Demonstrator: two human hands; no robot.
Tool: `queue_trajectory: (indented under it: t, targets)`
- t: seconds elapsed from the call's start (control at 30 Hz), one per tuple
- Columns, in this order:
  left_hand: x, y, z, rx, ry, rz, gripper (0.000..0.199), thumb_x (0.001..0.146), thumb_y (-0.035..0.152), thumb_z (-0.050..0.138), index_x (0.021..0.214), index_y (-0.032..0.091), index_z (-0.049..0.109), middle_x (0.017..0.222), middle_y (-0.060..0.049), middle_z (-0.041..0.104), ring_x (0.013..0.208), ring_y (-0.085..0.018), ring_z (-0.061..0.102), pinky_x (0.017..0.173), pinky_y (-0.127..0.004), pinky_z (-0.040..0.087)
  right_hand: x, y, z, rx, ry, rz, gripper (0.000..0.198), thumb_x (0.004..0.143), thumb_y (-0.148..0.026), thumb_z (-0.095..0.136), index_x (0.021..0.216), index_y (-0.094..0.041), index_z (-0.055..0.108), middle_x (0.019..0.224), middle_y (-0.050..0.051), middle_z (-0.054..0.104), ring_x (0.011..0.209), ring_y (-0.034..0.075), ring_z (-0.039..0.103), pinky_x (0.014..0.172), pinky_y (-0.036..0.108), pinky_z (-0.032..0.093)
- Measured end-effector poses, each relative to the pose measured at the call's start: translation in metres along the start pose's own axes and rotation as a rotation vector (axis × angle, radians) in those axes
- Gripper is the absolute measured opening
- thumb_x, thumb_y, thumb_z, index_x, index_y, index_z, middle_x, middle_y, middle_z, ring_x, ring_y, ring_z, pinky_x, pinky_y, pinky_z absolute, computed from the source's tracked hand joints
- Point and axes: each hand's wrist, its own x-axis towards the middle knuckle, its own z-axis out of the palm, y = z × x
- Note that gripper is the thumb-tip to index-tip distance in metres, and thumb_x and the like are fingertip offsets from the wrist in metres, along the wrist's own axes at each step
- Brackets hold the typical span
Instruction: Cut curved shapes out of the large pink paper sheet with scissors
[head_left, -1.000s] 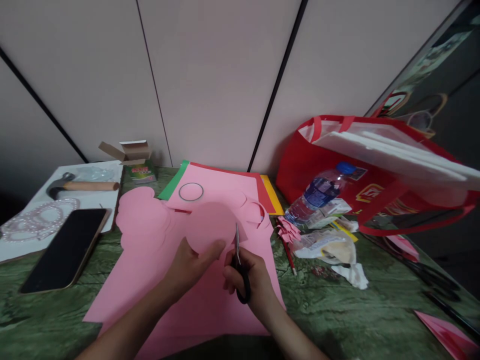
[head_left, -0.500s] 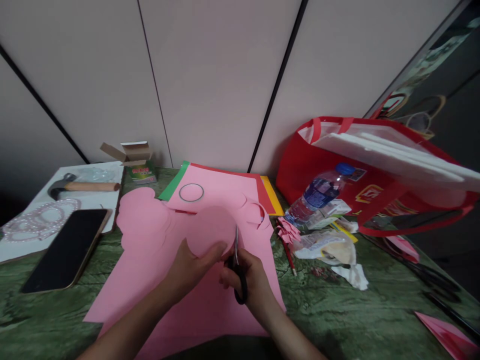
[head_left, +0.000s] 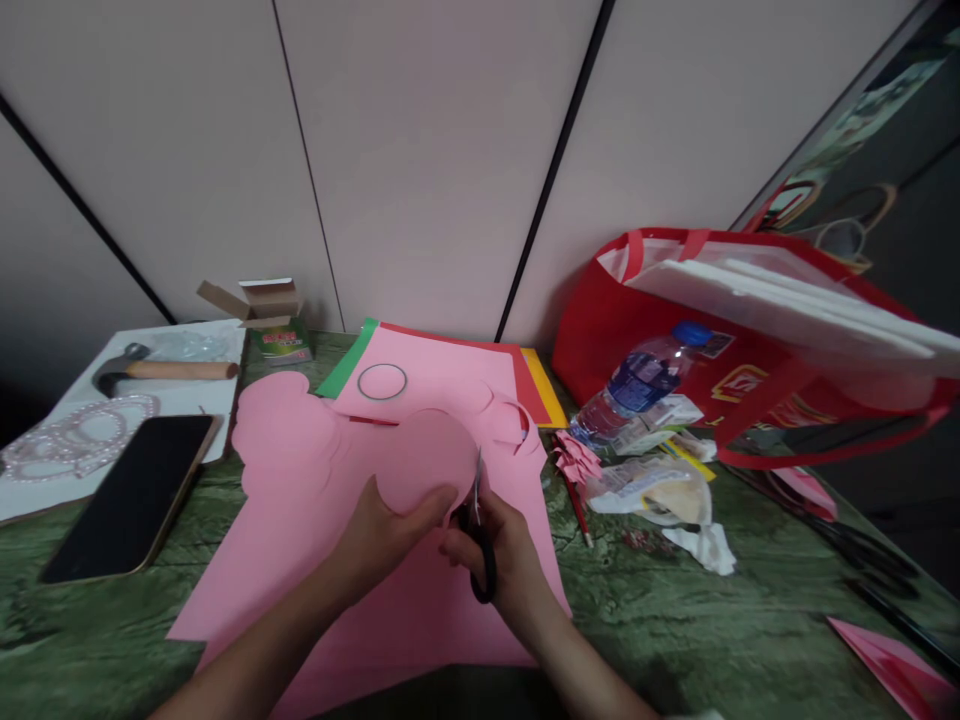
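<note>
My left hand (head_left: 394, 530) grips a round pink paper disc (head_left: 427, 455) by its lower edge, thumb on top. Black-handled scissors (head_left: 480, 550) are in my right hand (head_left: 506, 550), with fingers in the handle loops. Their blades point up along the right edge of the disc. Underneath lie large sheets of pink paper (head_left: 420, 630). To the left is a heap of cut pink paper rounds (head_left: 281, 430). A thin dark ring (head_left: 382, 366) rests on the pink sheet at the back.
A phone (head_left: 135, 500), a hammer (head_left: 176, 370), bead strings (head_left: 90, 435) and a small open box (head_left: 277, 330) stand left. Toward the right are a water bottle (head_left: 637, 390), a red bag (head_left: 600, 320), a pencil (head_left: 579, 515), a pink paper flower (head_left: 577, 458) and other dark-handled scissors (head_left: 862, 555).
The scissors have shifted slightly right, and their blades now lean more to the right along the disc's edge. The disc has turned or moved slightly with my left hand.
</note>
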Motion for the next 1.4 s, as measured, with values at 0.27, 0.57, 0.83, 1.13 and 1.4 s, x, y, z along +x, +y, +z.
queue_trajectory:
  t: [0.27,0.57,0.83,1.13,1.4]
  targets:
    - [0.0,0.006,0.001,-0.023,-0.013,-0.012,0.019,0.071,0.025,0.054,0.056,0.017,0.061,0.051,-0.002,0.065,0.057,-0.017,0.063,0.056,-0.026,0.052,-0.001,-0.001,0.001,-0.037,0.005,-0.007,0.025,0.065,-0.033,0.069,0.08,-0.017,0.055,0.055,-0.005,0.051,0.047,0.009,0.045,0.044,0.021,0.036]
    - [0.0,0.008,0.003,-0.017,0.025,-0.006,0.018,0.07,0.025,0.053,0.054,0.018,0.058,0.046,0.0,0.061,0.048,-0.016,0.058,0.047,-0.025,0.048,-0.001,0.004,0.0,-0.014,0.042,0.019,0.024,0.063,-0.03,0.068,0.075,-0.017,0.052,0.052,-0.005,0.052,0.041,0.009,0.047,0.039,0.02,0.039]
    - [0.0,0.002,0.0,-0.044,0.018,0.01,0.016,0.074,0.024,0.053,0.059,0.018,0.057,0.051,0.003,0.062,0.051,-0.013,0.059,0.048,-0.02,0.047,-0.002,0.003,0.0,-0.014,0.028,0.018,0.021,0.065,-0.028,0.066,0.075,-0.017,0.051,0.05,-0.006,0.052,0.04,0.008,0.048,0.038,0.019,0.039]
    - [0.001,0.003,-0.001,-0.012,0.063,0.012,0.019,0.073,0.025,0.054,0.055,0.017,0.055,0.05,0.001,0.061,0.05,-0.014,0.059,0.046,-0.021,0.046,-0.002,-0.001,0.001,-0.018,0.041,0.048,0.02,0.063,-0.026,0.066,0.072,-0.018,0.05,0.046,-0.007,0.051,0.037,0.008,0.047,0.037,0.019,0.038]
    - [0.001,0.002,-0.002,0.025,0.083,0.0,0.024,0.071,0.031,0.054,0.051,0.018,0.051,0.05,0.0,0.062,0.05,-0.015,0.059,0.046,-0.023,0.045,-0.002,0.002,0.0,-0.006,0.026,0.044,0.017,0.064,-0.024,0.064,0.073,-0.018,0.05,0.044,-0.009,0.049,0.036,0.008,0.047,0.036,0.018,0.036]
